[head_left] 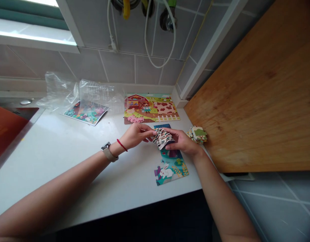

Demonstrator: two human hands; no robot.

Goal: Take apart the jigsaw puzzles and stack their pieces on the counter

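A thick stack of jigsaw puzzle pieces point(163, 138), seen edge-on, is gripped in my right hand point(182, 141), thumb on the near side. My left hand point(138, 135) pinches the left end of the same stack between thumb and fingers. Below them lies a partly assembled teal puzzle point(170, 169) with a white rabbit; its upper part is hidden by my hands and the stack. Just behind is a farm puzzle point(151, 108) with a barn and a cow. A second pile of puzzle pieces point(197, 135) rests right of my right hand.
A printed picture card point(88, 116) lies at the back left, partly under crumpled clear plastic bags point(79, 92). A wooden panel point(258, 101) bounds the white counter point(76, 148) on the right. A white cable point(147, 43) hangs on the tiled wall. An orange-red object point(8, 131) stands far left.
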